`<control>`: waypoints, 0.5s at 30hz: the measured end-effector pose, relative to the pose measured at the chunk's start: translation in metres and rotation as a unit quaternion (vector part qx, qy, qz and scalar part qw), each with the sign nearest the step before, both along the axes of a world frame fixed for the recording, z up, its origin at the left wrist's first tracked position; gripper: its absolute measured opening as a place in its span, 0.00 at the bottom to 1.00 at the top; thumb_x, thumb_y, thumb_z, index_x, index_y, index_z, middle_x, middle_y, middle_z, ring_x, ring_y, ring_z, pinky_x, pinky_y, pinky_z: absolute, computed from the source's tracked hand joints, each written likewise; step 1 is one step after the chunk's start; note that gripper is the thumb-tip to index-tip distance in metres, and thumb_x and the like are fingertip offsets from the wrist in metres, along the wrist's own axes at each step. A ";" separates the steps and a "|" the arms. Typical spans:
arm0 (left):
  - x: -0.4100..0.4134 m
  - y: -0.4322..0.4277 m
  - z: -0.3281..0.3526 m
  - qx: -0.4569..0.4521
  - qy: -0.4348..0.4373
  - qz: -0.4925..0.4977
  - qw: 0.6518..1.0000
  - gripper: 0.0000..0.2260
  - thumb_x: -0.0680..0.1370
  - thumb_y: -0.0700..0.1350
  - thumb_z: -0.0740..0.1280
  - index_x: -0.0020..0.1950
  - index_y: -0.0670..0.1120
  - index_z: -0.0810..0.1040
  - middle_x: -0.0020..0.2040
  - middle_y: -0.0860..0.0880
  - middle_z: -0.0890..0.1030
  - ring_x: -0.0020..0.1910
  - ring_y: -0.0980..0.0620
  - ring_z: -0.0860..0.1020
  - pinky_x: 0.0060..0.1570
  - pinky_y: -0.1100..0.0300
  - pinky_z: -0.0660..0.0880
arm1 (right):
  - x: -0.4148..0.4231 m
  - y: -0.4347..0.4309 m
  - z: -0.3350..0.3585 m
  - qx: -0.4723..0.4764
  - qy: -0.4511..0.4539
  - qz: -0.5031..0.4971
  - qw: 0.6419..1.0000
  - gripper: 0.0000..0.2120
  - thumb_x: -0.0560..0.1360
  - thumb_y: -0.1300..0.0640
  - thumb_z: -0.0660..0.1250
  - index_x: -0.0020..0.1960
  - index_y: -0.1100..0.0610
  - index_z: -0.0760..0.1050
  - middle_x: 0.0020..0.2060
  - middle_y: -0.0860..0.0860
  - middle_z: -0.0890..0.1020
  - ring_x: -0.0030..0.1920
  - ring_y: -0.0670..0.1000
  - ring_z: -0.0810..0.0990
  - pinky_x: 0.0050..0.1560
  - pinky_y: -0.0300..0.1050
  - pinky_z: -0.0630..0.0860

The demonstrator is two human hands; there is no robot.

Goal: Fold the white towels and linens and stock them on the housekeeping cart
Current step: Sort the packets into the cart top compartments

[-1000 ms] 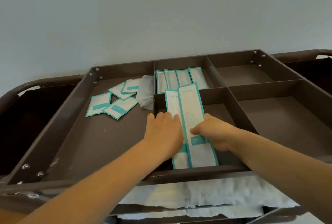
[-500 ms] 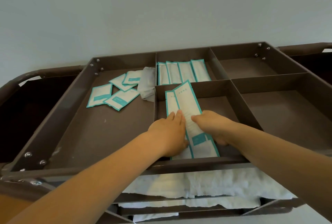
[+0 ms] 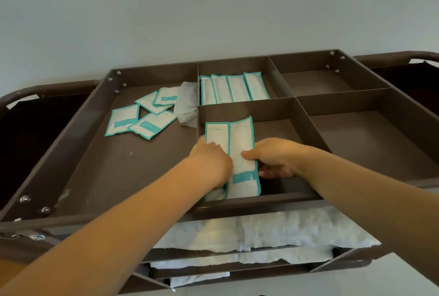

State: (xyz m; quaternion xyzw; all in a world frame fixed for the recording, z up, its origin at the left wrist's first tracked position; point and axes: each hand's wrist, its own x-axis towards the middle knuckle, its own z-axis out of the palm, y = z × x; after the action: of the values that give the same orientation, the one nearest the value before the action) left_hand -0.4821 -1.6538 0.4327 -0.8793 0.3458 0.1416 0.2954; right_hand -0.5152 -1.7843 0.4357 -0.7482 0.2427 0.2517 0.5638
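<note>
Reaching into the near middle compartment of the housekeeping cart [image 3: 71,221], the person has both hands on two long teal-edged packets lying side by side. The left hand [image 3: 211,165] lies over the left packet [image 3: 217,134], fingers bent onto it; whether it grips cannot be told. The right hand [image 3: 273,160] pinches the right packet [image 3: 242,136], thumb on top, fingers curled beneath its edge. The white towels [image 3: 285,229] lie on the shelves under the tray. Behind, four more packets [image 3: 235,88] fill a compartment; square sachets [image 3: 147,120] lie scattered at left.
</note>
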 end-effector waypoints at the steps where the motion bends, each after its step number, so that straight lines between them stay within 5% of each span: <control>1: 0.001 0.002 0.002 0.015 -0.009 -0.001 1.000 0.16 0.82 0.46 0.56 0.69 0.47 0.68 0.66 0.45 0.71 0.67 0.47 0.66 0.70 0.45 0.55 | 0.001 0.002 -0.001 -0.009 0.004 0.010 1.000 0.10 0.79 0.57 0.63 0.59 0.58 0.73 0.44 0.53 0.82 0.40 0.49 0.81 0.28 0.36 0.77; 4: 0.003 0.008 0.005 -0.002 -0.005 -0.010 1.000 0.14 0.81 0.47 0.57 0.66 0.48 0.69 0.64 0.47 0.73 0.66 0.48 0.68 0.70 0.44 0.50 | 0.006 0.007 -0.004 -0.102 -0.021 0.067 0.992 0.08 0.78 0.55 0.64 0.55 0.57 0.71 0.40 0.51 0.80 0.36 0.49 0.81 0.26 0.37 0.77; 9: -0.001 0.012 0.003 -0.040 -0.011 -0.029 0.999 0.18 0.80 0.46 0.59 0.71 0.48 0.65 0.63 0.47 0.74 0.65 0.47 0.70 0.69 0.46 0.53 | 0.013 0.012 -0.011 -0.232 -0.071 0.137 0.960 0.13 0.76 0.51 0.67 0.52 0.59 0.71 0.50 0.55 0.82 0.33 0.49 0.80 0.33 0.38 0.77; 12: -0.002 0.011 0.003 -0.037 -0.010 -0.021 0.999 0.20 0.80 0.47 0.59 0.72 0.48 0.64 0.64 0.47 0.73 0.66 0.47 0.69 0.69 0.47 0.54 | 0.012 0.011 -0.013 -0.272 -0.099 0.135 0.948 0.13 0.74 0.50 0.70 0.48 0.55 0.68 0.55 0.54 0.80 0.41 0.51 0.81 0.40 0.40 0.79; 15: -0.003 0.012 0.005 -0.055 -0.016 -0.025 0.998 0.19 0.80 0.47 0.60 0.71 0.48 0.65 0.65 0.47 0.73 0.65 0.47 0.69 0.68 0.48 0.56 | 0.007 0.014 -0.009 -0.364 -0.165 0.157 0.903 0.22 0.72 0.49 0.71 0.59 0.54 0.64 0.60 0.53 0.75 0.54 0.53 0.78 0.48 0.46 0.79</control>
State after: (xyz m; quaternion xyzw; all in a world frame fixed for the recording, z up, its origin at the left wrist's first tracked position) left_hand -0.4852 -1.6422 0.4378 -0.8875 0.3701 0.1004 0.2556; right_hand -0.5085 -1.7704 0.4266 -0.9605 0.1006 0.1037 0.2377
